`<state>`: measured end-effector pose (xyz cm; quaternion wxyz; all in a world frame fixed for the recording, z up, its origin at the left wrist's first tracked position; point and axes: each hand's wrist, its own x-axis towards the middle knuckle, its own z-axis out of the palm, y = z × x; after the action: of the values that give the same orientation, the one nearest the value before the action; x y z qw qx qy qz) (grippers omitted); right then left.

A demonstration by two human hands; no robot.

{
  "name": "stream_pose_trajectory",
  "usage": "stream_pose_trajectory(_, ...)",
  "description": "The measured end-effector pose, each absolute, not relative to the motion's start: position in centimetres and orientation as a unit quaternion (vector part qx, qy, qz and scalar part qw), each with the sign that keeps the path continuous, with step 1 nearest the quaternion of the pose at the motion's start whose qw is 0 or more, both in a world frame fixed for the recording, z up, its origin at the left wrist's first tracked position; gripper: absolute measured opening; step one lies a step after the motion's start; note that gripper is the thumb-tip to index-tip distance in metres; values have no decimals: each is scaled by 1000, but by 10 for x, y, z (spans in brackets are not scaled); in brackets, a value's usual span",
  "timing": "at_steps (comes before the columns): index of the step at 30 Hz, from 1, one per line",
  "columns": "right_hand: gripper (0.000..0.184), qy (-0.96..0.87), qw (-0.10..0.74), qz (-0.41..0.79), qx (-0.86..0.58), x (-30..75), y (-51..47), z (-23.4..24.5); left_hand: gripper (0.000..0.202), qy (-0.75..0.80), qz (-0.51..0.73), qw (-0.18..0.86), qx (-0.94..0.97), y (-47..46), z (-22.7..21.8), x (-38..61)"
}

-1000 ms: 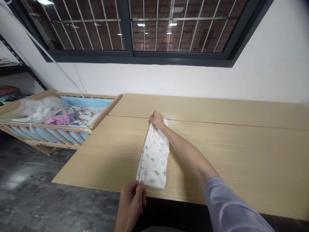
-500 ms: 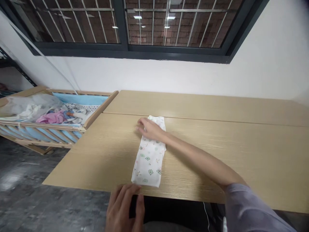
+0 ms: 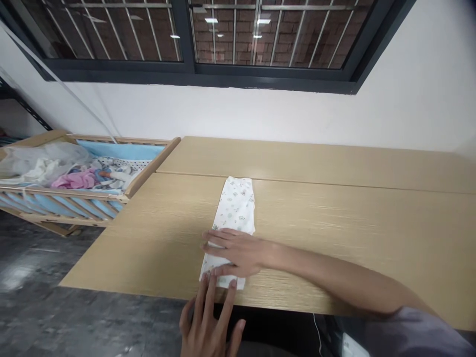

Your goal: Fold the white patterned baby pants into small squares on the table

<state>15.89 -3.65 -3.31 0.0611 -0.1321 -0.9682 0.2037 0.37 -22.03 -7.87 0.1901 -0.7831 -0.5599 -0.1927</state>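
Head view, down over table [image 3: 334, 223]

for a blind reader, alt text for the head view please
A person's right hand lies flat on the near end of a folded, patterned white cloth on a wooden table, with the left hand touching its near edge. A crib of clothes stands at the left.

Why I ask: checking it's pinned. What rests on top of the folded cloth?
The right hand lies flat across the near end of the cloth; fingertips of the left hand touch its near edge. Its far part is bare. Cloth beneath the palm is hidden.
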Motion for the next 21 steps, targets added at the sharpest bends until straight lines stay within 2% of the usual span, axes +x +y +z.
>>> stream_pose_trajectory(5, 73, -956, 50, 193, -213, 161, 26, -45, 59, -583, -199, 176, -768, -221, -76, 9)
stream_pose_trajectory(13, 71, -913, 64, 141, -376, 180, 139, -53, 57, -553, -182, 219, -783, -219, -71, 4)
stream_pose_trajectory(18, 68, -915, 69, 120, -379, 185, 148, -49, 57, -575, -193, 182, -774, -221, -71, 6)
stream_pose_trajectory(21, 68, -916, 122, 116, -364, 185, 118, -39, 48, -575, -219, 142, -776, -215, -66, -4)
